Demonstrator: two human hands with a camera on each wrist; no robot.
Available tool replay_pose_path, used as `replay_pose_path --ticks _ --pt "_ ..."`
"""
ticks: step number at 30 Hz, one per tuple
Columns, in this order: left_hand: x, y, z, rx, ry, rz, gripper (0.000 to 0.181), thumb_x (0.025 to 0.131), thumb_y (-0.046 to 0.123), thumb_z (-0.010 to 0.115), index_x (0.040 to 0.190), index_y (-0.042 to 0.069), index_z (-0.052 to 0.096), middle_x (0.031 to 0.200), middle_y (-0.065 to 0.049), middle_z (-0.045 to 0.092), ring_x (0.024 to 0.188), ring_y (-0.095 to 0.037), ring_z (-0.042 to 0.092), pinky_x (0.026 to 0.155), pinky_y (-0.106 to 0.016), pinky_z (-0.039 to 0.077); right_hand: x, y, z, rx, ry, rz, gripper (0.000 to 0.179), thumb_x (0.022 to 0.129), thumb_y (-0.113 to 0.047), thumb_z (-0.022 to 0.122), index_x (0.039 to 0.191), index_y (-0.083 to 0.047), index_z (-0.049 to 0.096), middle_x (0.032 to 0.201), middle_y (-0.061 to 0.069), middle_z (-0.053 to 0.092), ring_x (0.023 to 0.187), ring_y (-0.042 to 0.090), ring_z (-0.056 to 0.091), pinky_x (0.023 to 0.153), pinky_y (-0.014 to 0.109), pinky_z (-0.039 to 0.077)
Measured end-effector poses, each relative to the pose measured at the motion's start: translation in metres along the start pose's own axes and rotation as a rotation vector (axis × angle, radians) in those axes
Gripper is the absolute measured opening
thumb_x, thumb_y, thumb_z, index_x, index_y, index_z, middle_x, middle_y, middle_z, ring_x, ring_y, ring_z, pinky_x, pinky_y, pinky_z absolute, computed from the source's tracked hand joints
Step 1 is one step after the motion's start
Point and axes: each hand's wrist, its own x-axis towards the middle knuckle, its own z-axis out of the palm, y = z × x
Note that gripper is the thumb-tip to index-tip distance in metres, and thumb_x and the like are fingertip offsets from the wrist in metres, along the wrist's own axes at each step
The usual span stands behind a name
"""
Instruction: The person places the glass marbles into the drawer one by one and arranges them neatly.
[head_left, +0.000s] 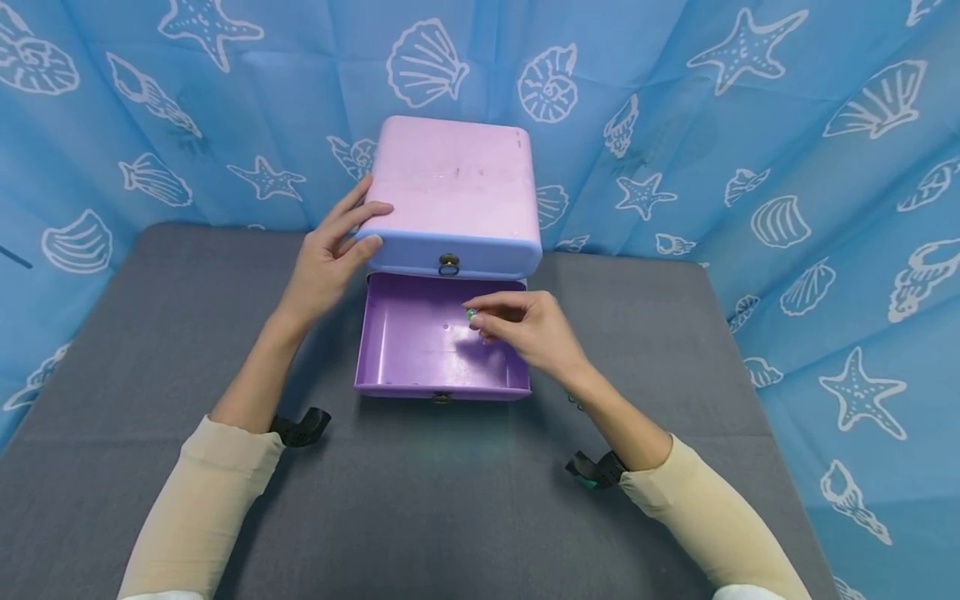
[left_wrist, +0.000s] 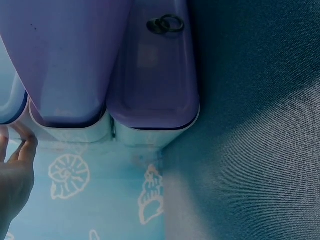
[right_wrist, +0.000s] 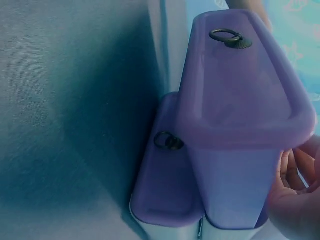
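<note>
A small drawer cabinet point(head_left: 453, 175) has a pale pink top and a blue upper drawer front with a ring pull. Below it, a purple drawer point(head_left: 408, 333) is pulled out and bare inside. My left hand point(head_left: 322, 262) rests against the cabinet's upper left corner, fingers fairly straight over the top and side, thumb near the blue front. Over the drawer's right half, my right hand point(head_left: 532, 329) pinches a small shiny green piece point(head_left: 471, 314) between thumb and fingertips. That piece is too small to identify and is hidden in the right wrist view.
In the left wrist view, another purple drawer front point(left_wrist: 155, 75) with a ring pull sits below the pulled-out one. Small shiny bits point(head_left: 574, 402) lie on the grey tabletop point(head_left: 450, 500) beside my right forearm. A blue seashell-print curtain point(head_left: 480, 58) hangs behind the cabinet and along the sides.
</note>
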Motion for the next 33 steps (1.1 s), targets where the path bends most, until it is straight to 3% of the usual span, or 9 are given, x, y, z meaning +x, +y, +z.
replay_pose_path --ticks 7,14,19,27,33 --pt "0.002 0.000 0.000 -0.016 0.000 -0.009 0.034 0.097 -0.003 0.058 0.131 -0.001 0.062 0.160 0.002 0.033 0.148 -0.016 0.027 0.109 -0.029 0.040 0.013 -0.002 0.009 -0.021 0.017 0.033 0.020 0.090 -0.012 0.075 0.108 -0.003 0.076 0.087 0.020 0.073 0.072 0.022 0.069 0.068 0.046 0.057" --pt "0.003 0.000 0.000 -0.061 0.006 0.000 0.037 0.095 -0.011 0.055 0.131 -0.004 0.061 0.161 -0.008 0.030 0.148 -0.023 0.028 0.105 -0.023 0.042 0.024 -0.005 0.016 -0.060 0.022 0.112 0.020 0.091 -0.015 0.074 0.109 -0.007 0.077 0.087 0.010 0.075 0.073 0.022 0.071 0.069 0.048 0.057" --pt "0.002 -0.001 0.000 -0.052 0.006 0.005 0.035 0.096 -0.008 0.056 0.131 -0.004 0.061 0.160 -0.003 0.032 0.148 -0.020 0.027 0.107 -0.025 0.041 0.030 -0.005 0.023 -0.051 0.012 0.165 0.020 0.091 -0.013 0.073 0.109 -0.005 0.077 0.088 0.013 0.075 0.074 0.023 0.072 0.071 0.048 0.058" --pt "0.002 -0.003 0.000 -0.025 0.000 0.013 0.033 0.098 -0.002 0.058 0.131 -0.002 0.062 0.160 0.000 0.034 0.148 -0.018 0.027 0.108 -0.028 0.041 0.038 0.000 0.031 -0.112 -0.016 0.224 0.017 0.091 -0.014 0.073 0.107 -0.008 0.078 0.084 0.008 0.076 0.073 0.024 0.072 0.069 0.042 0.059" --pt "0.002 -0.001 -0.001 -0.003 -0.003 0.004 0.034 0.098 -0.002 0.058 0.131 -0.002 0.062 0.160 0.001 0.033 0.148 -0.016 0.026 0.109 -0.029 0.040 0.043 0.004 0.039 -0.223 -0.032 0.286 0.017 0.090 -0.022 0.075 0.105 -0.013 0.079 0.075 -0.002 0.074 0.068 0.014 0.071 0.064 0.028 0.055"
